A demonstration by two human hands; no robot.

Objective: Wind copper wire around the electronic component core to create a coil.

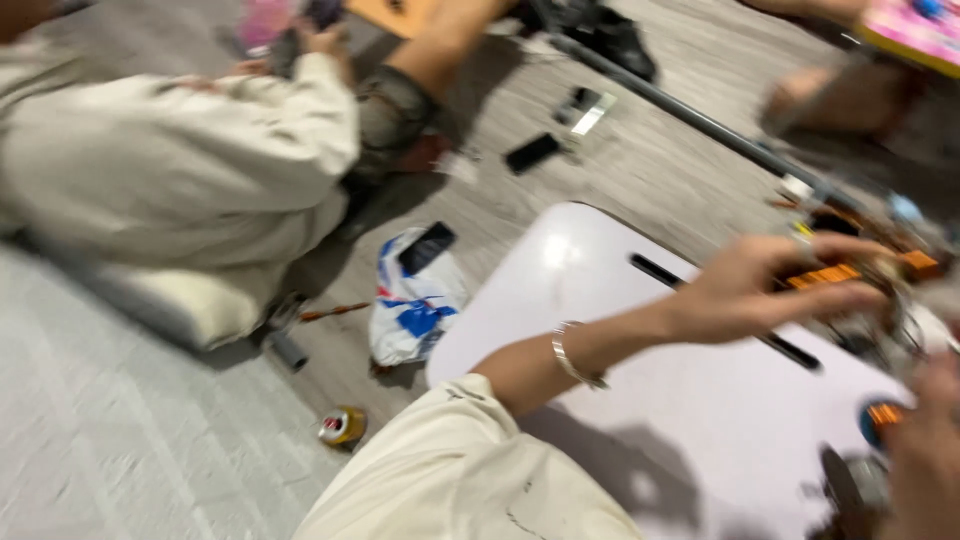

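Head view, read left to right. Off the desk, on the grey floor [120,450], lie a small can [342,425] and a white-and-blue plastic bag [415,305] with a dark phone [427,246] on top; another person in a pale top [170,165] sits beyond.

On the white desk [600,330], the left hand [765,290] reaches across with fingers extended and slightly spread, its fingertips on or just over the orange component [825,274] at the desk's far right edge. Motion blur hides whether contact is a pinch.

The right hand [925,455] shows only partly at the lower right, beside a blue-and-orange part [878,418]; its closure cannot be told.

Recommended practice: steady the assembly with one hand, and grip the orange component by its long sides.

The orange component's long axis runs roughly left-right, rising slightly to the right. Which end leads cannot be told.
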